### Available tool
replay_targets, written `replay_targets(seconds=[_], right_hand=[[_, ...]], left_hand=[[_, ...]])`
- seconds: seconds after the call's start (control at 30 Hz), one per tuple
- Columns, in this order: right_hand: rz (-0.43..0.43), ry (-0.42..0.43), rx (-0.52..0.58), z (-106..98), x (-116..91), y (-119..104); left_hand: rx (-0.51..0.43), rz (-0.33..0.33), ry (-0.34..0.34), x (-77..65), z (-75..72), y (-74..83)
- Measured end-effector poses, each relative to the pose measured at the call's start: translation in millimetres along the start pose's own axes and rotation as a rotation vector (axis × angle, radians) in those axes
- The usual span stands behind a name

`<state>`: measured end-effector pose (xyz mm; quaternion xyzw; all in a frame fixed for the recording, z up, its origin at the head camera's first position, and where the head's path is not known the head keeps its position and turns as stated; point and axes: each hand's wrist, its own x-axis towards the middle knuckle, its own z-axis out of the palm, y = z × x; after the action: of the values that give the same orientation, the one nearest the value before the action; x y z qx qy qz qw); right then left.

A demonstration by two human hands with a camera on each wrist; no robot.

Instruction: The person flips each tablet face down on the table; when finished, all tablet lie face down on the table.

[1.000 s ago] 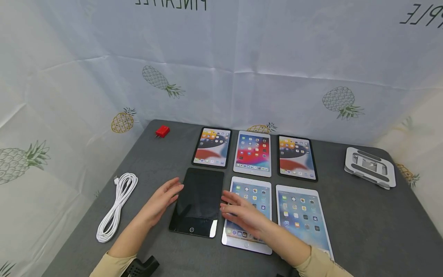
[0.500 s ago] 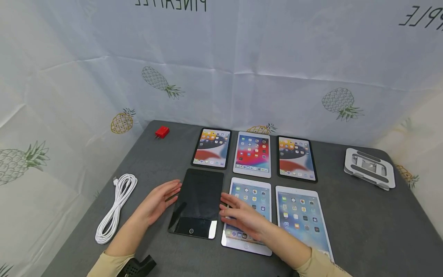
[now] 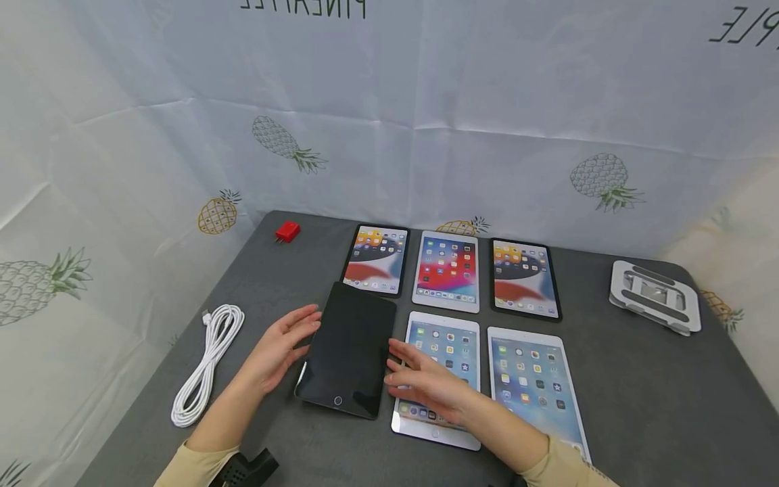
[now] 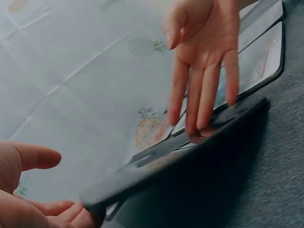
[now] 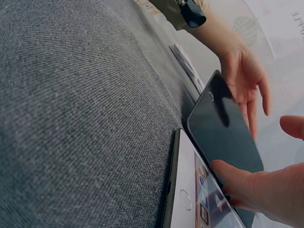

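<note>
A dark-screened black tablet (image 3: 351,348) with a round home button lies between my two hands in the head view. Its left edge is tilted up off the grey table, with a dark gap beneath it in the left wrist view. The fingertips of my left hand (image 3: 276,348) are at that raised edge, thumb held apart. My right hand (image 3: 426,382) reaches over a white tablet (image 3: 435,433) with a lit screen, its fingertips right at the black tablet's right edge. Seen from the right wrist, the black tablet (image 5: 223,133) leans beside the white one.
Behind stand in a row a black-framed tablet (image 3: 376,260), a white tablet (image 3: 446,272) and another black-framed tablet (image 3: 525,279). One more white tablet (image 3: 538,392) lies right. A coiled white cable (image 3: 207,365), red charger plug (image 3: 287,231) and folded stand (image 3: 654,297) lie around the table (image 3: 663,399).
The black tablet lay flat before; its left edge has now come up, and the bright reflection near its lower right corner is gone. Both hands have barely moved.
</note>
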<state>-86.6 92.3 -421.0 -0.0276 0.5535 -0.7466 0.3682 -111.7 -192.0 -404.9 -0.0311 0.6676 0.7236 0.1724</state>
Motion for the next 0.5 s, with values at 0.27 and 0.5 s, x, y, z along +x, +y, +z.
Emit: replay_targets(seconds=[0.27,0.5], right_hand=[[0.006,-0.021,-0.018,0.9,-0.3,0.0],[0.015,-0.042,-0.024,-0.7,1.8,0.9]], left_hand=[[0.097,0.080,0.020,-4.0,19.2,0.7],[0.189,0.196,0.007,-5.6,49.0,10.6]])
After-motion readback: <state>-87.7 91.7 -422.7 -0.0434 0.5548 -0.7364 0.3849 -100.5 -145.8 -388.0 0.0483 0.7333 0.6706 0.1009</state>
